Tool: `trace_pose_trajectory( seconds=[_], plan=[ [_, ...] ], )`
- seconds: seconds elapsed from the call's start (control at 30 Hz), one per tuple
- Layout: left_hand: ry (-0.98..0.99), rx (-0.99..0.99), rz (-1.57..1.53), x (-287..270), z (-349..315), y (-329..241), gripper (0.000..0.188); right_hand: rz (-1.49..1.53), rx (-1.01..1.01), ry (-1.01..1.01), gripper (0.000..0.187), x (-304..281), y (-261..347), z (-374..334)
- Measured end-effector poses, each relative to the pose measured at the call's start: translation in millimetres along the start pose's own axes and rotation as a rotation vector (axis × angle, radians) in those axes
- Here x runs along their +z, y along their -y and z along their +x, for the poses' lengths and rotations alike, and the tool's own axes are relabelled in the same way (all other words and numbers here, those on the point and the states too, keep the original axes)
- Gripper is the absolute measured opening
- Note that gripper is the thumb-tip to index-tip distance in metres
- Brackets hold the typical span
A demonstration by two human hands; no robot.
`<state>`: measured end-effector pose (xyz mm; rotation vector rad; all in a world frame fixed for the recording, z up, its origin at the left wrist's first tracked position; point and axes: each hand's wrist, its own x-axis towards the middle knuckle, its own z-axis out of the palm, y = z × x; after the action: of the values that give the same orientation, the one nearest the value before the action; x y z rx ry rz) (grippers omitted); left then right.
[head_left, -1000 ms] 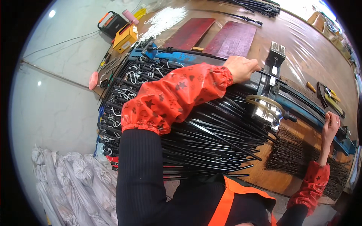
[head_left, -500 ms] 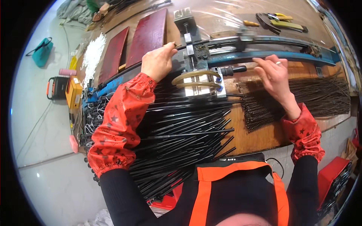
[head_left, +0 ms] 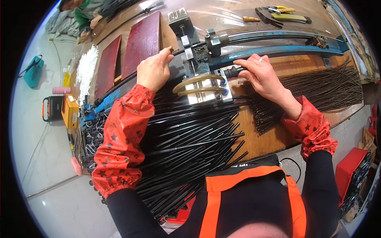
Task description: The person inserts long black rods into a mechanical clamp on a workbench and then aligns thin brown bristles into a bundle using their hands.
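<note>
My left hand [head_left: 154, 71] is closed around a long black rod [head_left: 183, 51], just left of the clamp; a small brass-coloured tip shows at my fingertips. The rod runs into the metal clamp [head_left: 188, 53] on the bench fixture. My right hand [head_left: 262, 77] is closed on the end of a black lever handle [head_left: 233, 71], its fingers covering the handle's tip. This lever sits on a silver valve block [head_left: 225, 90] with two looped yellowish hoses [head_left: 198, 81]. Right of the clamp, a sliding block [head_left: 214, 44] stands on the blue rail [head_left: 278, 51].
Many black rods [head_left: 190, 146] lie nearest me on the wooden bench. A bundle of dark twisted wires [head_left: 309, 91] lies at the right. Two dark red boards [head_left: 141, 43], pliers [head_left: 270, 16] and white sticks [head_left: 87, 71] are farther back. Another person's hand [head_left: 96, 21] shows top left.
My right hand has moved left and closed on the lever handle. The sliding block has come left along the rail toward the clamp. Another person has entered at top left.
</note>
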<state>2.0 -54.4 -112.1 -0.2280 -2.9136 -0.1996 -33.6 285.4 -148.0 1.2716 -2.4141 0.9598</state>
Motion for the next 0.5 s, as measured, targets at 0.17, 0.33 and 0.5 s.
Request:
trace_pose_trajectory(
  seconds=[0.17, 0.33, 0.5],
  plan=[
    [0.124, 0.053, -0.092, -3, 15, 15, 0.022, 0.066, 0.046, 0.026, 0.023, 1, 2, 1],
    [-0.027, 0.013, 0.058, 6, -1, -4, 0.02, 0.162, 0.047, 0.024, 0.021, -1, 4, -10],
    [-0.151, 0.105, 0.113, 16, 3, -2, 0.013, 0.409, 0.189, 0.117, 0.022, 4, -11, 0]
  ],
)
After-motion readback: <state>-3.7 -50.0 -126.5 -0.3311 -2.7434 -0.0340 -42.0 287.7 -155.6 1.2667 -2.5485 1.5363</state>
